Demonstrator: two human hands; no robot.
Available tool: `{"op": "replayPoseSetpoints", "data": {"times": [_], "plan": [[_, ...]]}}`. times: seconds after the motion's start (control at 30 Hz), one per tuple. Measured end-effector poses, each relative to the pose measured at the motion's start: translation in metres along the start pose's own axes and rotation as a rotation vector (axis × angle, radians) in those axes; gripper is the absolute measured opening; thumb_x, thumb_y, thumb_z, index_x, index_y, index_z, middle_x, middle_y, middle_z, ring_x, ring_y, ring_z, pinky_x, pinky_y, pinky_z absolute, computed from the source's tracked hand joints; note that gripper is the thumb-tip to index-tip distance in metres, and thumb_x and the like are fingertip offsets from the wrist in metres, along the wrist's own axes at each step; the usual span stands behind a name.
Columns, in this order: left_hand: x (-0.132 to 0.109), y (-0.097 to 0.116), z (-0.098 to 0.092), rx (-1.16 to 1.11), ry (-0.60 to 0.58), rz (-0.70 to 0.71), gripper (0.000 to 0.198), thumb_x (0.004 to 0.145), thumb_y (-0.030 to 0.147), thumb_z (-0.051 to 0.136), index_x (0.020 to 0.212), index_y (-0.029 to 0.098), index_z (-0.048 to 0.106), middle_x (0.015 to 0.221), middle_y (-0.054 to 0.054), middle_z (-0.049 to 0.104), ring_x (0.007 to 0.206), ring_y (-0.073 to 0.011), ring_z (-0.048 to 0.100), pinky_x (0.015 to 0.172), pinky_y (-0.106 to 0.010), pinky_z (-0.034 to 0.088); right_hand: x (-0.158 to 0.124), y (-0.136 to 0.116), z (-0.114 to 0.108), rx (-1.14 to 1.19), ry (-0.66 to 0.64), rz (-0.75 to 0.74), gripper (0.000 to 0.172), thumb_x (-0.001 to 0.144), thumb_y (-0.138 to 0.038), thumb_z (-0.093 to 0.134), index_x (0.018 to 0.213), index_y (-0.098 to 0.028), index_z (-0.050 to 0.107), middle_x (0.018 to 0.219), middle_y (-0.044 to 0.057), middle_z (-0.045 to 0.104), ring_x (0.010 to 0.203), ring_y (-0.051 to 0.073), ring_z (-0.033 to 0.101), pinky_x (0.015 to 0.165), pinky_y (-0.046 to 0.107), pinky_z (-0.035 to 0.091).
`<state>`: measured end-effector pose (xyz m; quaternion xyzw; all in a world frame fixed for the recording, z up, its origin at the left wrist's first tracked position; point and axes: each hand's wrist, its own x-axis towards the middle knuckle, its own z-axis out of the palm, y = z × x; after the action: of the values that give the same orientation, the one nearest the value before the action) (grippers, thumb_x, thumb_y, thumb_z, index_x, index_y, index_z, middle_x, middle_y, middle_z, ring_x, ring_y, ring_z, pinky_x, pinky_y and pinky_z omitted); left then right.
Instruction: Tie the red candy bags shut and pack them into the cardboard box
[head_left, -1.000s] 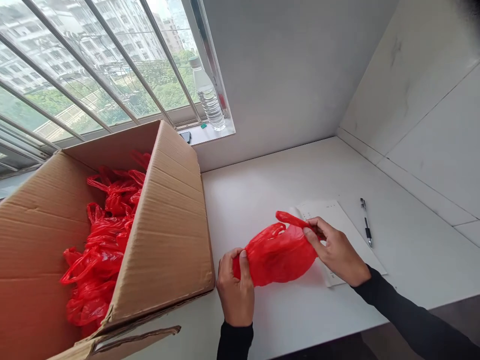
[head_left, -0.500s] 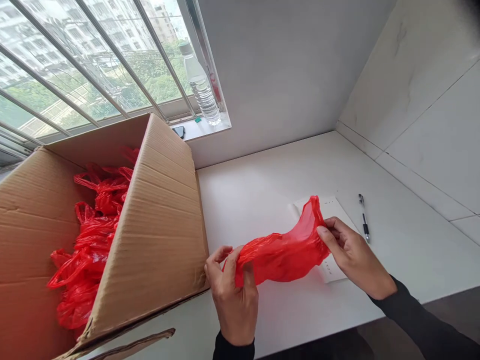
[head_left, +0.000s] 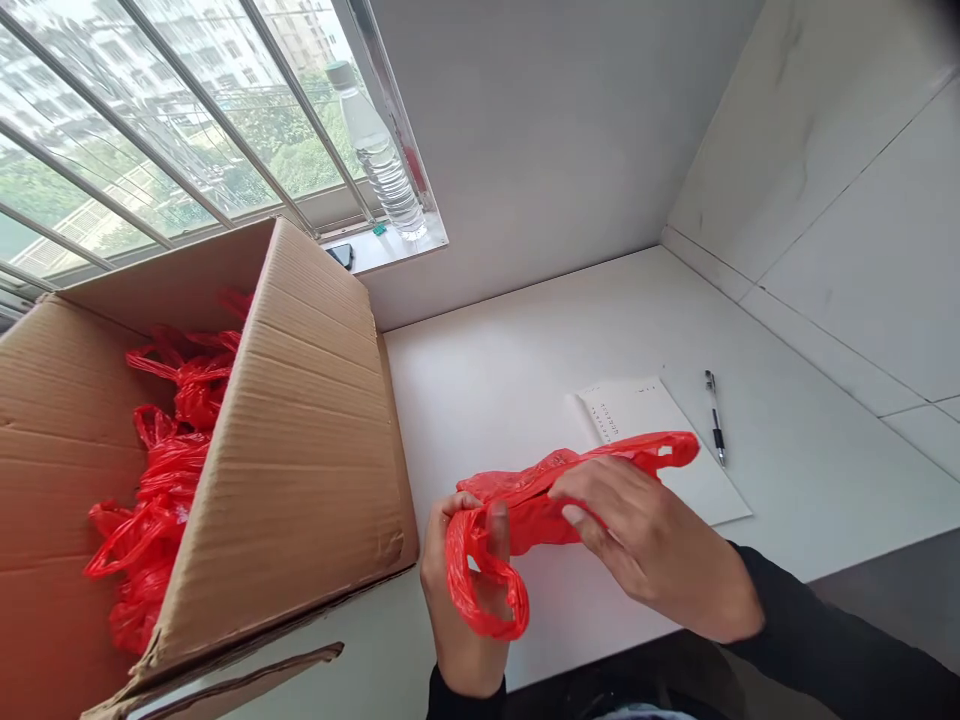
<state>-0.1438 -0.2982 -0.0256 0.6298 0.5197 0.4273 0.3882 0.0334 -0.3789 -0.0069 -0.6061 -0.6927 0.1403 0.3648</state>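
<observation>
A thin red plastic bag [head_left: 540, 490] is stretched out low over the white counter [head_left: 525, 380]. My left hand [head_left: 461, 590] pinches its near end, where a loop of plastic hangs down. My right hand [head_left: 645, 545] grips the bag near its middle, fingers closed over it; the bag's other end sticks out to the right above a sheet of paper [head_left: 660, 440]. Both sleeves are black.
A large open cardboard box [head_left: 300, 440] on the left holds several more red bags [head_left: 161, 450]. A pen [head_left: 714, 415] lies right of the paper. On the window sill stand a water bottle [head_left: 375, 150] and a small dark object [head_left: 341, 255]. A tiled wall rises at right.
The bag was stretched between both hands, then my right hand slid leftward along it toward my left hand. A loop now hangs from my left hand. The view shifted slightly.
</observation>
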Motion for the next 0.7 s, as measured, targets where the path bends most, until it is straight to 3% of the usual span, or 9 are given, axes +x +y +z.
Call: {"op": "replayPoseSetpoints", "data": {"times": [0.1, 0.3, 0.43, 0.5, 0.7], "plan": [[0.001, -0.001, 0.001, -0.109, -0.034, -0.065, 0.015, 0.083, 0.032, 0.07, 0.09, 0.023, 0.06, 0.083, -0.001, 0.062, 0.072, -0.0171, 0.063, 0.062, -0.027, 0.054, 0.01, 0.006, 0.008, -0.109, -0.204, 0.137, 0.029, 0.103, -0.019, 0.032, 0.102, -0.019, 0.061, 0.092, 0.006, 0.067, 0.084, 0.021, 0.063, 0.08, 0.039, 0.051], [-0.002, 0.006, -0.004, -0.298, -0.056, -0.158, 0.022, 0.083, 0.034, 0.067, 0.103, 0.025, 0.064, 0.108, -0.007, 0.067, 0.1, -0.0246, 0.067, 0.08, -0.034, 0.059, 0.012, 0.014, 0.01, -0.269, -0.45, 0.305, 0.034, 0.101, -0.019, 0.028, 0.082, -0.021, 0.056, 0.075, 0.005, 0.063, 0.062, 0.021, 0.059, 0.06, 0.035, 0.042], [-0.006, 0.013, -0.009, -0.269, -0.157, -0.087, 0.031, 0.086, 0.038, 0.064, 0.114, 0.026, 0.063, 0.12, -0.007, 0.066, 0.111, -0.0259, 0.064, 0.092, -0.035, 0.055, 0.015, 0.019, 0.01, -0.291, -0.506, 0.371, 0.027, 0.1, -0.019, 0.029, 0.105, -0.019, 0.056, 0.066, 0.003, 0.061, 0.051, 0.021, 0.057, 0.048, 0.032, 0.029], [-0.007, 0.011, -0.01, -0.259, -0.185, -0.078, 0.033, 0.085, 0.04, 0.066, 0.114, 0.025, 0.063, 0.12, -0.008, 0.066, 0.111, -0.0267, 0.064, 0.091, -0.035, 0.055, 0.02, 0.021, 0.013, -0.311, -0.518, 0.382, 0.026, 0.099, -0.017, 0.03, 0.113, -0.017, 0.053, 0.061, 0.002, 0.059, 0.046, 0.021, 0.054, 0.045, 0.031, 0.025], [-0.002, -0.001, -0.003, -0.355, -0.193, -0.213, 0.027, 0.089, 0.043, 0.065, 0.104, 0.021, 0.062, 0.104, -0.007, 0.068, 0.097, -0.0223, 0.065, 0.078, -0.029, 0.054, 0.04, 0.025, 0.04, -0.342, -0.597, 0.324, 0.018, 0.092, -0.013, 0.049, 0.108, -0.016, 0.058, 0.081, 0.01, 0.071, 0.069, 0.026, 0.069, 0.054, 0.031, 0.032]]}}
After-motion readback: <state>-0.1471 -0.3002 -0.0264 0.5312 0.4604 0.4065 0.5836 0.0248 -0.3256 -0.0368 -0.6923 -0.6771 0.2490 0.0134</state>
